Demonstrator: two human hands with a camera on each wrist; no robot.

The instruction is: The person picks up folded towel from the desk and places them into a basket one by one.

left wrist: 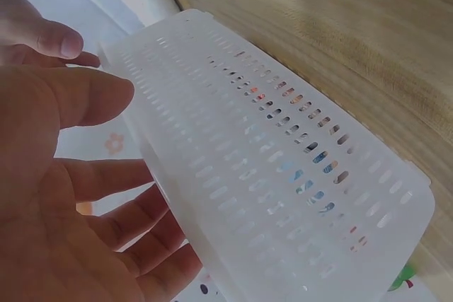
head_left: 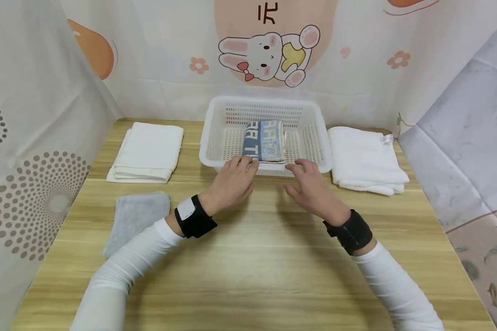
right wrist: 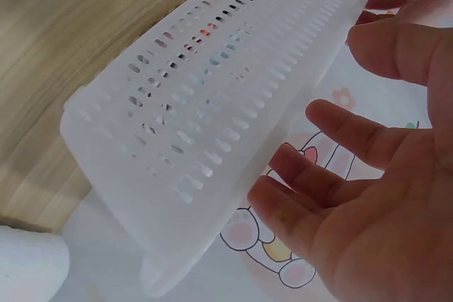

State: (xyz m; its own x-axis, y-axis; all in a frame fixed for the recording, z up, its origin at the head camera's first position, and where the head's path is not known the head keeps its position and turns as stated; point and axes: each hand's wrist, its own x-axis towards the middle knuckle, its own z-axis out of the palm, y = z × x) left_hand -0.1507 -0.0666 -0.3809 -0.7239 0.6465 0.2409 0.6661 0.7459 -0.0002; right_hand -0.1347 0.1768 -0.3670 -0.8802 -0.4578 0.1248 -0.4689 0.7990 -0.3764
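A white plastic basket [head_left: 327, 158] with slotted walls stands at the back of the table. Inside it lies a folded blue-and-cream patterned towel [head_left: 265, 140] with light lettering. My left hand [head_left: 231, 184] is at the front rim, its fingertips right at the edge near the towel and its thumb apart from them. To the right, my right hand [head_left: 314, 191] has its fingertips at the same rim, the fingers loosely extended. From below, the left wrist view shows the slotted front wall [left wrist: 233, 153] beside the spread fingers; the right wrist view shows similar.
Folded white towels lie on both sides of the basket, one white towel [head_left: 149, 149] on the left and another white towel [head_left: 366, 158] on the right. A grey cloth [head_left: 138, 216] is partly behind my left forearm. Behind the wooden table [head_left: 248, 276] hangs a printed curtain [head_left: 161, 59].
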